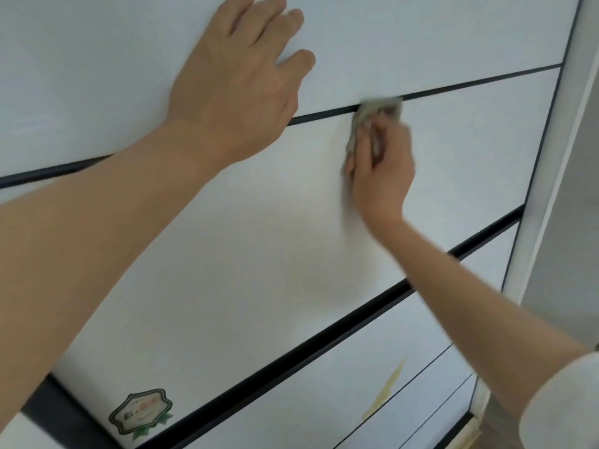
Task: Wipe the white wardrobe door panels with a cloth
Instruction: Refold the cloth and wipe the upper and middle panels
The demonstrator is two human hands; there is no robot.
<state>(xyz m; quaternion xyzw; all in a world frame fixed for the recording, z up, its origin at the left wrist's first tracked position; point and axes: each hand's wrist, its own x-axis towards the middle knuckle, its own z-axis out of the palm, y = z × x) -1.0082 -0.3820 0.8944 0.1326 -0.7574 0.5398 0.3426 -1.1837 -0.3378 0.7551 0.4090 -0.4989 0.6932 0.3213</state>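
Observation:
The white wardrobe door point(246, 241) fills the view, split into panels by black strips. My left hand point(240, 76) lies flat on the upper panel, fingers spread and straight. My right hand point(382, 163) grips a small grey cloth point(379, 108) and holds it against the black strip point(470, 84) at the top edge of the middle panel. The cloth and fingers are blurred by motion. Part of the cloth is hidden inside my fist.
A green badge-shaped sticker point(141, 413) sits low on the middle panel. A yellowish streak point(385, 393) marks the lower panel. The door's white frame edge point(551, 189) runs down the right side, with a wall beyond it.

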